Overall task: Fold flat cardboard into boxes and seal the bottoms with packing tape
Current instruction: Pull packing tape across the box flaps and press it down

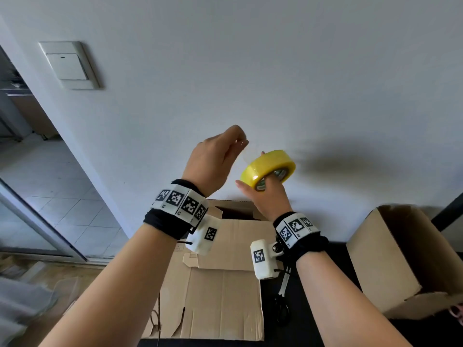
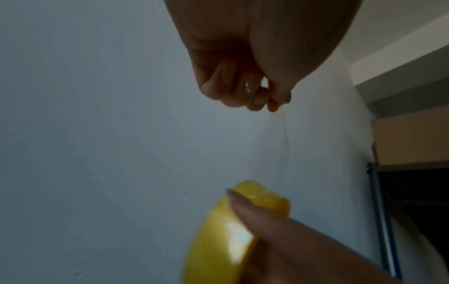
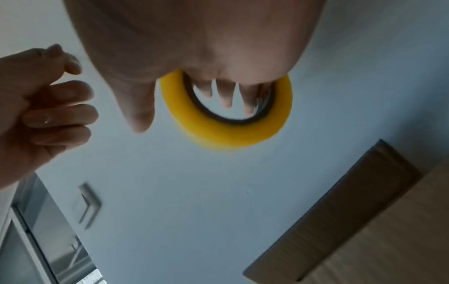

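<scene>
Head view, right hand [image 1: 266, 196] gripping tape roll [image 1: 268, 169], left hand [image 1: 215, 159] pinching tape end, open-topped box [image 1: 400, 256] interior shadowed

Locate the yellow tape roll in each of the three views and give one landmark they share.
Head: the tape roll is right of centre, held up by the right hand.
Left wrist: the roll is at the bottom centre, blurred.
Right wrist: the roll is upper centre, fingers through its core.
Shared landmark: the left hand, beside the roll in every view.
</scene>
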Motion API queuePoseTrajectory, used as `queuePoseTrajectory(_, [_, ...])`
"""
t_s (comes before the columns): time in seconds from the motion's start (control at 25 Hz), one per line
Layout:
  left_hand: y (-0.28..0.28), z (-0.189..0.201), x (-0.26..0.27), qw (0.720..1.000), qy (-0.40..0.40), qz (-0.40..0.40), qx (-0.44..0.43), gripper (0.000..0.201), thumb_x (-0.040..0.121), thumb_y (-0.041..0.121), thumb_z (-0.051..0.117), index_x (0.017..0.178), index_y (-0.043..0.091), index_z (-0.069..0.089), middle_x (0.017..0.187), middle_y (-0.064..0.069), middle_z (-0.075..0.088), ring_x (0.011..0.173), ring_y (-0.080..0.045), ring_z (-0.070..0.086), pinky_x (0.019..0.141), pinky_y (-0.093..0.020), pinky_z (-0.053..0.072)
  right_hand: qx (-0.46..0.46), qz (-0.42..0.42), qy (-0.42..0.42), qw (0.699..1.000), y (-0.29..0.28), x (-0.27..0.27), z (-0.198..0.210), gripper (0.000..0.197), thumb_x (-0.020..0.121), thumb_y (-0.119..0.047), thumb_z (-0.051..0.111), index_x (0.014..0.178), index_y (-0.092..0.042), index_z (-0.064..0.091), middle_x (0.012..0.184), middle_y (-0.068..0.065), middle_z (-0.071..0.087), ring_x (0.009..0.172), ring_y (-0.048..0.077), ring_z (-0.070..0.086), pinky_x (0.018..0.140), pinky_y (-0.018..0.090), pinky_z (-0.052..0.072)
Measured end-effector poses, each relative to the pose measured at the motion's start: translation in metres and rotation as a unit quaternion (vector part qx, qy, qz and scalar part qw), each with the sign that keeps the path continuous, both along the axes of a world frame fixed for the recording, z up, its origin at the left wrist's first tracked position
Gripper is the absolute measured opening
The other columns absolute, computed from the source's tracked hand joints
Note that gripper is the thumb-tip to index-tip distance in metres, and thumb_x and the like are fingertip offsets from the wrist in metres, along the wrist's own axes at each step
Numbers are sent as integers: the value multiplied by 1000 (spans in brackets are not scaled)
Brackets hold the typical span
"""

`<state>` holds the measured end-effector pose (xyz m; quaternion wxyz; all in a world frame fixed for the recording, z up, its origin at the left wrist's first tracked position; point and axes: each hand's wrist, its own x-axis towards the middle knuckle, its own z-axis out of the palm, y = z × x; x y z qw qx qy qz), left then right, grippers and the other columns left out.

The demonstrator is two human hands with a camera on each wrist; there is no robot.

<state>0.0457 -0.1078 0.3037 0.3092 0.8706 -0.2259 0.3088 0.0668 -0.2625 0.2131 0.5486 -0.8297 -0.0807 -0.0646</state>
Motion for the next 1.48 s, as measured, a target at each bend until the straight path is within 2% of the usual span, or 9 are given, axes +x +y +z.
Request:
queuePoseTrajectory(0.12, [16, -20, -3, 999, -13, 50, 2, 18, 99, 30, 47, 93, 15, 55, 53, 10, 42, 50, -19, 39, 51, -31, 38, -87, -96, -97, 987, -6, 2, -16, 53, 82, -46, 71, 116, -8, 58, 120, 10, 58, 119, 28, 50, 106, 41, 36])
queuePoseTrajectory(0.2, [18, -35, -5, 993, 72, 0, -90, 13, 100, 25, 47, 99, 17, 57, 56, 5, 52, 45, -19, 47, 49, -29, 43, -123, -140, -141, 972, -8, 0, -23, 50, 81, -32, 75, 116, 0, 59, 131, 22, 51, 127, 40, 43, 110, 49, 32])
queuePoseTrajectory(0.36, [20, -57, -12, 913, 270, -105, -289, 20, 104, 13, 45, 104, 10, 64, 60, -8, 61, 43, -24, 55, 47, -27, 46, -143, -187, -227, 945, -10, -4, -28, 89, 77, -23, 79, 150, -3, 31, 160, 18, 18, 146, 33, 20, 120, 45, 16])
queuePoseTrajectory(0.56, [30, -75, -11, 797, 414, -215, -383, 19, 101, 9, 45, 93, 7, 62, 73, -12, 67, 57, -25, 66, 57, -28, 54, -181, -233, -224, 929, -9, 0, -39, 93, 73, -20, 82, 149, -1, 31, 159, 20, 19, 145, 35, 20, 120, 42, 10])
queuePoseTrajectory(0.64, [36, -80, -4, 780, 429, -219, -399, 15, 89, 5, 46, 84, 1, 60, 78, -16, 67, 62, -29, 69, 59, -28, 55, -200, -253, -211, 923, -3, 1, -46, 94, 73, -19, 80, 150, -2, 29, 159, 20, 19, 145, 36, 19, 120, 42, 9])
queuePoseTrajectory(0.88, [44, -106, 12, 879, 357, -80, -306, 32, 85, 17, 73, 70, 3, 48, 62, -14, 63, 53, -28, 65, 56, -43, 54, -209, -277, -193, 918, 17, -8, -62, 98, 74, -21, 79, 153, -4, 22, 161, 16, 15, 147, 34, 16, 121, 40, 8])
queuePoseTrajectory(1.08, [47, -137, 20, 878, 346, -82, -319, 29, 91, 5, 64, 86, 20, 39, 64, -7, 54, 50, -23, 55, 51, -35, 46, -188, -283, -167, 926, 22, -22, -82, 98, 78, -39, 77, 153, -8, 23, 159, 10, 24, 149, 32, 9, 116, 16, -7])
queuePoseTrajectory(1.32, [50, -163, 26, 889, 300, 25, -344, 22, 93, 9, 60, 90, 21, 42, 68, -3, 54, 58, -12, 52, 61, -29, 43, -377, -306, -121, 866, -1, -22, -97, 99, 72, -20, 75, 154, -10, 21, 157, 15, 29, 149, 33, 9, 119, 48, 18])
queuePoseTrajectory(1.48, [39, -174, 25, 906, 252, 82, -330, 13, 96, 13, 54, 101, 25, 58, 77, -4, 57, 71, -1, 51, 65, -11, 37, -417, -296, -70, 856, -5, -19, -101, 104, 69, -32, 69, 154, -4, 16, 160, 16, 18, 149, 33, 10, 119, 48, 14])
